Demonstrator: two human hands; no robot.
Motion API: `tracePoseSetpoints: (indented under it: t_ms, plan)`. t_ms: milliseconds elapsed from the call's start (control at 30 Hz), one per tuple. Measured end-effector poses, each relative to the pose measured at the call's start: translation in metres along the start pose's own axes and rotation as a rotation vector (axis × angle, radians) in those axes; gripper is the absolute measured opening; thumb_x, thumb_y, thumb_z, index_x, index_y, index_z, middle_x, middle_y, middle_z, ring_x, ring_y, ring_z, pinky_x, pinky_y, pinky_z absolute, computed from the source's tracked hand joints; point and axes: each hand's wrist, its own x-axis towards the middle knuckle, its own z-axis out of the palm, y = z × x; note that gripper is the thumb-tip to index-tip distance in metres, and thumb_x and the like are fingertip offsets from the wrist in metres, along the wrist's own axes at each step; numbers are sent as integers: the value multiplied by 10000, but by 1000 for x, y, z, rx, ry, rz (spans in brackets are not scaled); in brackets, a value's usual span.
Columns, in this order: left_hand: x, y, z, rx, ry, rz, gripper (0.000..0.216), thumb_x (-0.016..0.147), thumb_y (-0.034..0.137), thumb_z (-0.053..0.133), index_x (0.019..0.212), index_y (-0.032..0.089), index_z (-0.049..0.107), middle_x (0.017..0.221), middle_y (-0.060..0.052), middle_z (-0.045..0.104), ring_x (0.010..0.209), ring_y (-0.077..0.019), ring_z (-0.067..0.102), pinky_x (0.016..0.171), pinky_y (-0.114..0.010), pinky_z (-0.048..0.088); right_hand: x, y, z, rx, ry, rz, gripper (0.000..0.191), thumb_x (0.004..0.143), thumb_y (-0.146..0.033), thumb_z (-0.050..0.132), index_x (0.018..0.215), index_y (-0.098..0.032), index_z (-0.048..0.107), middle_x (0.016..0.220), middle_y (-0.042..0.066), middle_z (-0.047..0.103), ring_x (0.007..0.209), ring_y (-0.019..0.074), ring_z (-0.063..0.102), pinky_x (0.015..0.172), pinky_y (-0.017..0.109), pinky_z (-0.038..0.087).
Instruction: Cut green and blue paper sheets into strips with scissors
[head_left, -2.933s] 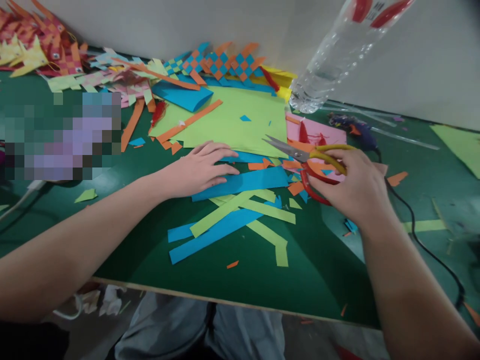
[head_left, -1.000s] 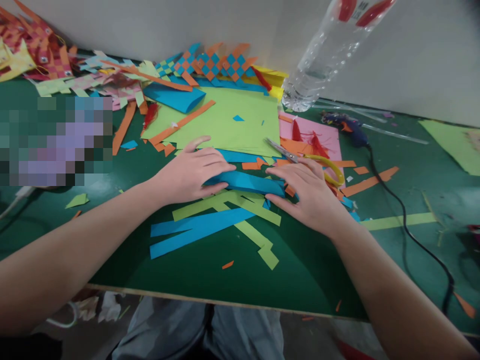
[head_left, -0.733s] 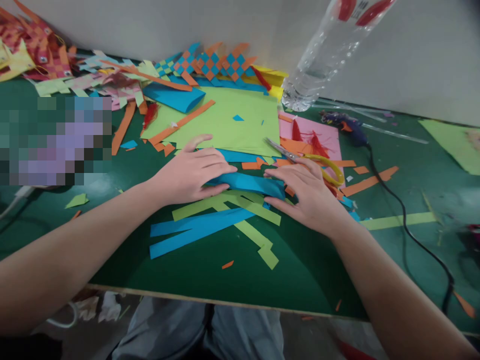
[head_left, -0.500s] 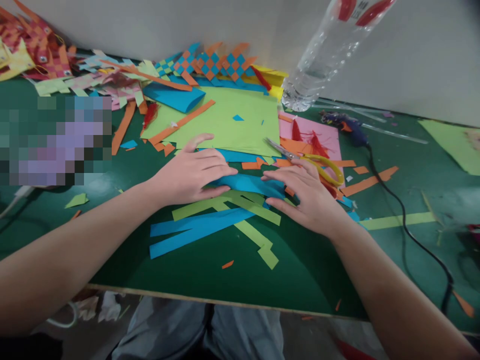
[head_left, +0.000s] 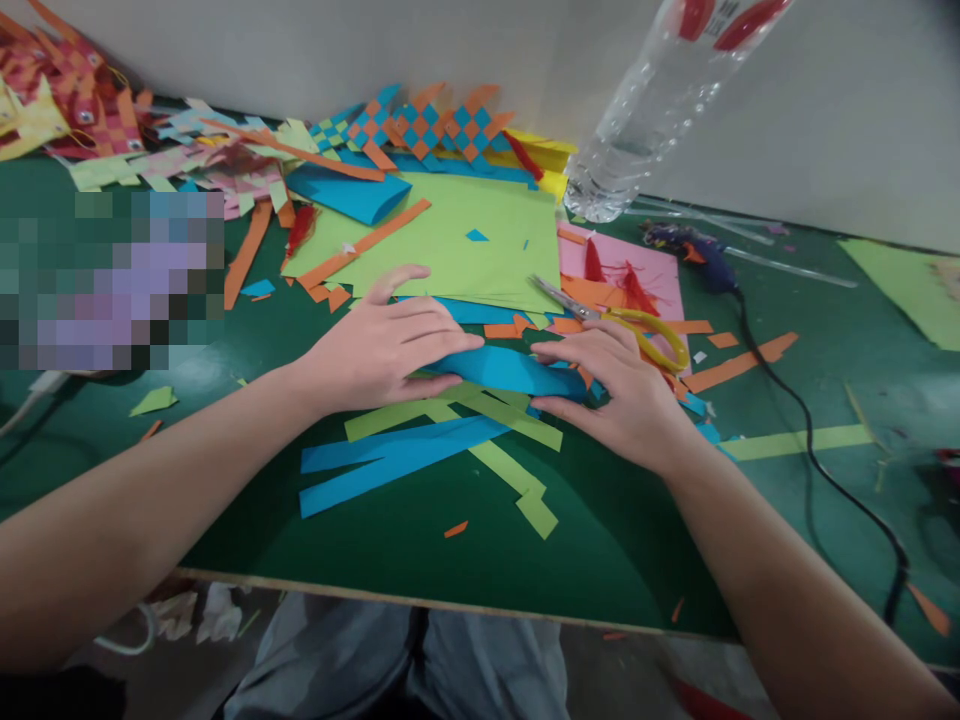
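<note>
A folded or curved blue paper strip (head_left: 504, 369) lies between my two hands, close above the table. My left hand (head_left: 397, 340) has its left end between thumb and fingers, with the index finger lying along the top edge. At the other end my right hand (head_left: 604, 385) grips the strip, thumb below and fingertips above. Beneath it are loose green paper strips (head_left: 499, 470) and two blue strips (head_left: 397, 460) spreading toward the table's front edge. Scissors with yellow handles (head_left: 649, 335) lie just behind my right hand. The strip's ends are partly hidden by my fingers.
Behind my hands lies a stack of light green paper (head_left: 480, 225), with woven paper fish (head_left: 420, 125) beyond it. A clear bottle (head_left: 637, 120) stands at the wall. A glue gun (head_left: 697, 255) trails its black cord (head_left: 810, 440) down the right side.
The blue strip bulges more, and more of its surface shows between my hands. My right fingertips have shifted slightly to the right; my left hand has hardly moved.
</note>
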Motion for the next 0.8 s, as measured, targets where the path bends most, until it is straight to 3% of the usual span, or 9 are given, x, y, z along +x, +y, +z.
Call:
tracePoseSetpoints:
  t_ms: [300,533,667,800]
  plan:
    - [1,5,-4,59,40,14,312,1007,375,601,1301,271,600,1179,-29,745,1079,-208,703,1173,-495,363,0,-9,-2,-8,175,4,149,883,-234,729,1023,-285,735,940,23,802,888,238,728,869,443,564]
    - [3,9,-4,125,68,63,285,1018,379,596,1273,251,596,1124,-21,760,1040,-185,710,1159,-459,384,2,-19,3,-73,200,16,120,908,-230,691,950,-324,752,869,-18,805,804,219,732,892,462,567]
    - [2,9,-5,169,72,35,223,1037,336,565,1233,251,628,1080,-6,770,1009,-178,717,1152,-453,402,5,-24,5,-117,208,-27,136,906,-248,700,1018,-315,738,889,0,805,824,228,730,906,453,559]
    - [2,6,-8,154,18,-47,225,1052,320,520,1203,255,673,1081,-20,776,1020,-212,722,1153,-514,404,10,-27,5,-168,185,-34,394,889,-373,723,1270,-291,660,1122,78,784,1049,304,716,1012,525,506]
